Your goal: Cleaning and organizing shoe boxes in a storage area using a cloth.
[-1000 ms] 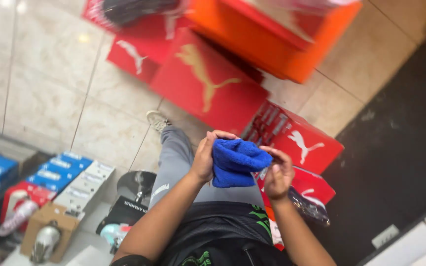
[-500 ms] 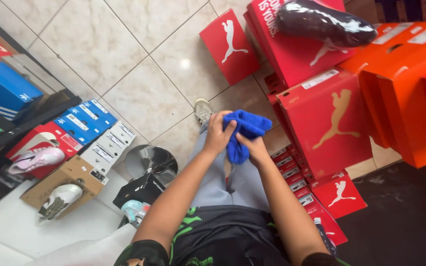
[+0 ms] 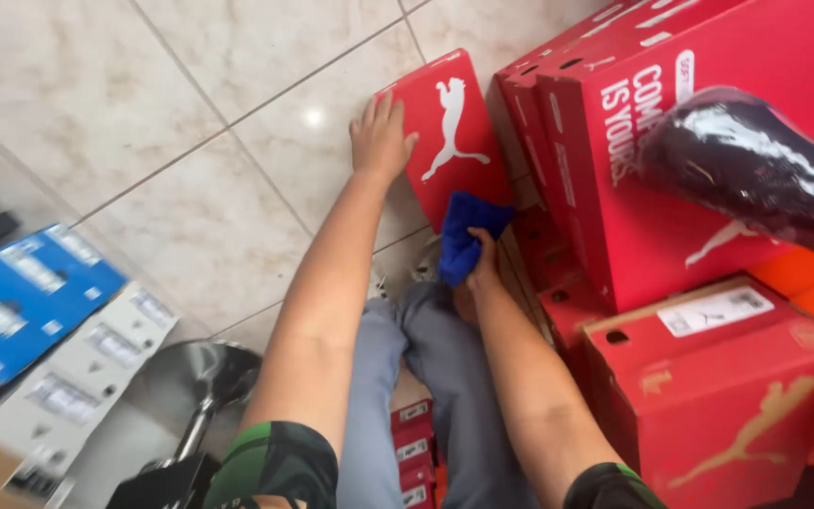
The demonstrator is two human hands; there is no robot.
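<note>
Here, the left hand (image 3: 381,139) is resting flat, fingers spread, on the near-left corner of a red shoe box (image 3: 449,132) that is lying on the tiled floor (image 3: 143,113). The right hand (image 3: 484,269) is pinching a crumpled blue cloth (image 3: 463,236), pressing it against the box's lower edge. The box's long axis is running away from the person, tilted slightly right, and the cloth is sitting just below and right of the left hand. Both hands are touching the box; the right, carrying the cloth, is nearer its bottom end. Taller red boxes (image 3: 671,170) are standing just beside it, on the right.
</note>
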